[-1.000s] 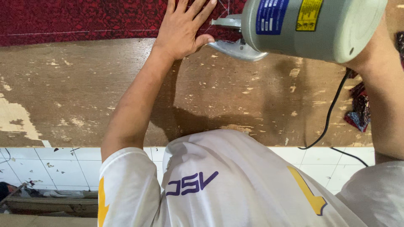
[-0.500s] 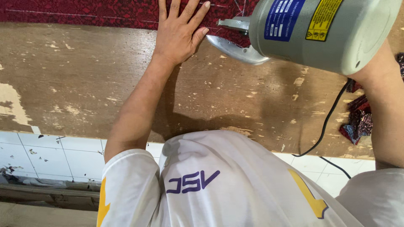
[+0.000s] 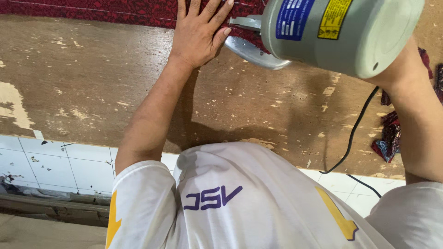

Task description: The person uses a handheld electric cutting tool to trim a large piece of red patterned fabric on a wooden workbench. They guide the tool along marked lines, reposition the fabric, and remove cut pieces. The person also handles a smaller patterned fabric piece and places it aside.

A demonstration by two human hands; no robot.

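Observation:
My left hand [image 3: 198,37] lies flat with fingers spread, palm partly on the dark red patterned fabric [image 3: 92,11] at the far edge of the worn wooden table [image 3: 92,83]. Just right of its thumb stands an electric fabric cutting machine [image 3: 341,32], with a grey motor housing carrying blue and yellow labels and a shiny metal base plate [image 3: 251,50]. My right hand [image 3: 404,67] reaches behind the housing and holds the machine; its fingers are hidden by the motor.
A black power cord [image 3: 350,138] runs from the machine over the table's near edge. Red fabric scraps [image 3: 392,136] lie at the right. White floor tiles [image 3: 60,161] show below the table edge. My white shirt fills the bottom of the view.
The view has shifted a little, so the table's near edge sits differently in frame. My left hand stays flat on the fabric and the machine stays beside it.

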